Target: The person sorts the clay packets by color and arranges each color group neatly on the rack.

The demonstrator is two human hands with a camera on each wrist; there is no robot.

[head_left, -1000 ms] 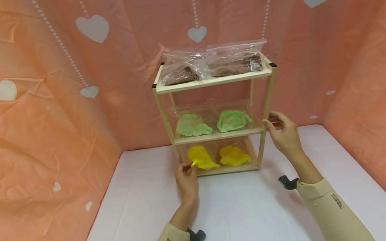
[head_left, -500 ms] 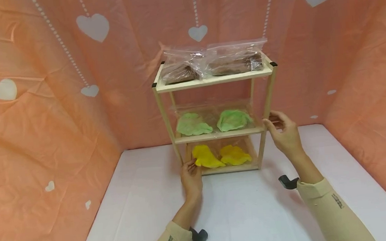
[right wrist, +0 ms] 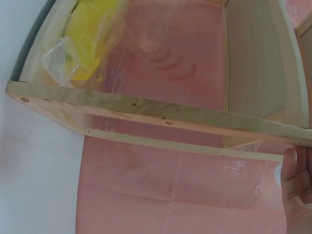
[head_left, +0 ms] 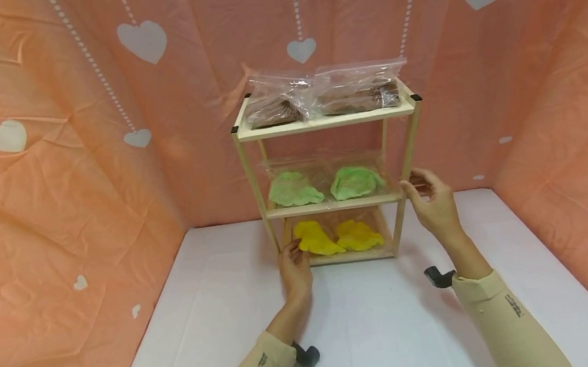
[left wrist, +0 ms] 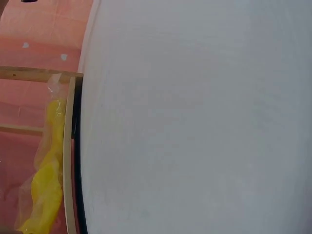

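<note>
A wooden three-tier shelf (head_left: 334,206) stands on the white table. Two clear bags with yellow contents lie on its bottom tier: a left yellow bag (head_left: 316,240) and a right yellow bag (head_left: 358,235). My left hand (head_left: 297,272) is at the shelf's lower left corner, fingers bent, pinching the near-left edge of the left yellow bag; its fingertips are partly hidden. My right hand (head_left: 434,205) holds the right front post at middle-tier height, thumb in front. In the right wrist view, fingers (right wrist: 289,173) show against the post (right wrist: 165,114).
On the middle tier lie two clear bags with green contents (head_left: 294,189). Two zip bags with brown contents (head_left: 357,99) sit on the top tier. Behind and on both sides hangs a pink curtain (head_left: 208,174) with white hearts. The white tabletop (head_left: 371,324) spreads in front.
The left hand has moved right and slightly away from me, and the left yellow bag has slid right, closer to the other one. My right hand stays on the post.
</note>
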